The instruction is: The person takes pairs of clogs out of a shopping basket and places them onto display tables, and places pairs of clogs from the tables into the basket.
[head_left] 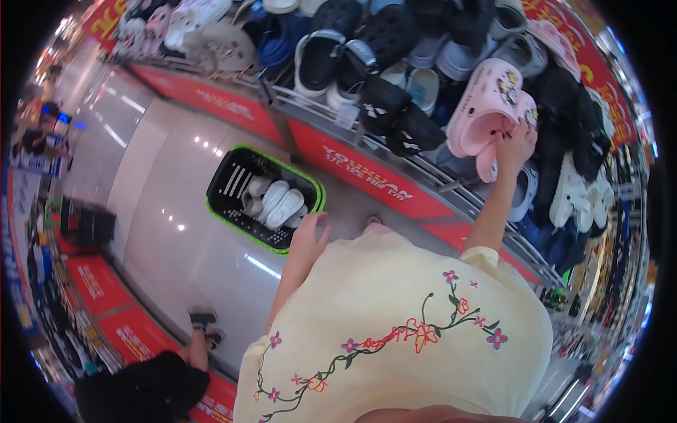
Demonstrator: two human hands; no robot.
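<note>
My right hand (517, 146) is closed on a pair of pink clogs (483, 113) with charms, above the pile of shoes on the rack. Its fingers are at the edge of the clog on the right. My left hand (310, 236) hangs free beside the basket, fingers apart and holding nothing. A black basket (227, 218) with a green rim stands on the floor, with white and grey shoes (282, 204) inside. Black clogs (398, 116) and black-and-white clogs (321, 63) lie left of the pink pair.
The display rack's metal rail (451, 185) and red panel (367, 169) run diagonally in front of me. White clogs (570, 194) lie at its right end. A person in black (144, 388) is at lower left. Another dark basket (88, 222) stands far left.
</note>
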